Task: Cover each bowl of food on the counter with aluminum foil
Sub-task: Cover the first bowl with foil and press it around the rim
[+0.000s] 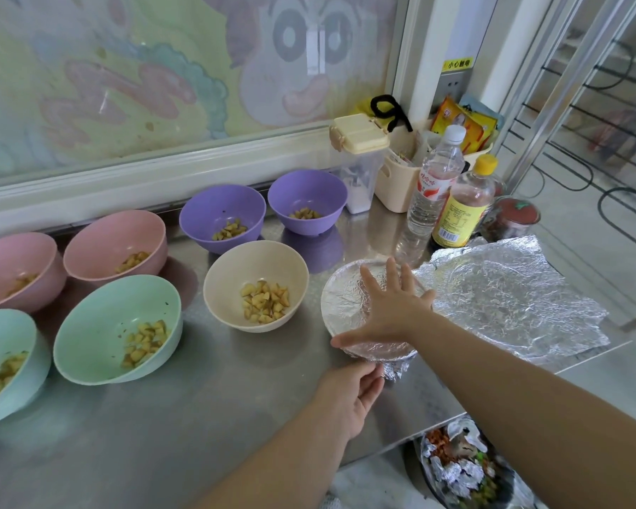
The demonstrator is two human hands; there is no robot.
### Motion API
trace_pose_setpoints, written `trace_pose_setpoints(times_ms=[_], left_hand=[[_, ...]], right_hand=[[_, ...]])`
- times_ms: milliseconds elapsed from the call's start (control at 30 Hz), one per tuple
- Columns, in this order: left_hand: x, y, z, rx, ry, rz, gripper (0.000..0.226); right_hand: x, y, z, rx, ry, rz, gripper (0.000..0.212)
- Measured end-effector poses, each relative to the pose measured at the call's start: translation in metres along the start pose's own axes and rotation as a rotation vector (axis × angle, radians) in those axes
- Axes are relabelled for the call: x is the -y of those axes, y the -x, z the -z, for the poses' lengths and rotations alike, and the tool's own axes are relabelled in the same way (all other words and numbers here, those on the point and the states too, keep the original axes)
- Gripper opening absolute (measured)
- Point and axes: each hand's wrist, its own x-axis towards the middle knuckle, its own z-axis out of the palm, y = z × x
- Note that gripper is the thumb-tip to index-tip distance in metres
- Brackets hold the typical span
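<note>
Left grip [357, 393]: at foiled bowl [342, 303], near desk [199, 416] edge; hold unclear. Right grip [390, 306]: spread flat on top. Contents hidden.

- R hand [390, 306] lies flat on foil-covered bowl [346, 299], near counter [199, 416] front edge.
- L hand [353, 394] touches bowl's near side.
- Loose foil sheet [511, 299] by right edge.

Two pink bowls [1, 259] [103, 233], two mint-green bowls [1, 336] [100, 310], two purple bowls [213, 207] [302, 189], one beige bowl [243, 266], one foil-covered bowl [342, 299], one loose foil sheet [511, 295], two plastic bottles [434, 185] [463, 207], one lidded container [358, 137], one cream basket [397, 178], one red-lidded jar [514, 218], two hands [349, 394] [390, 310]
</note>
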Motion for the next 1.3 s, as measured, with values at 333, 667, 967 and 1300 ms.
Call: trace_pose_setpoints(times_ms=[333, 667, 967, 1300], left_hand=[[-0.046, 0.028, 0.013, 0.105, 0.074, 0.099, 0.038], [-0.077, 0.038, 0.0, 0.183, 0.094, 0.164, 0.066], [-0.074, 0.014, 0.006, 0.061, -0.359, -0.326, 0.022], [-0.055, -0.029, 0.015, 0.023, -0.575, -0.522, 0.039]], right_hand=[[0.001, 0.001, 0.0, -0.009, 0.031, -0.01, 0.155], [0.004, 0.007, -0.005, -0.034, -0.064, -0.104, 0.151], [-0.024, 0.015, 0.022, 0.004, -0.237, -0.172, 0.14], [-0.009, -0.033, 0.022, -0.039, -0.136, -0.033, 0.165]])
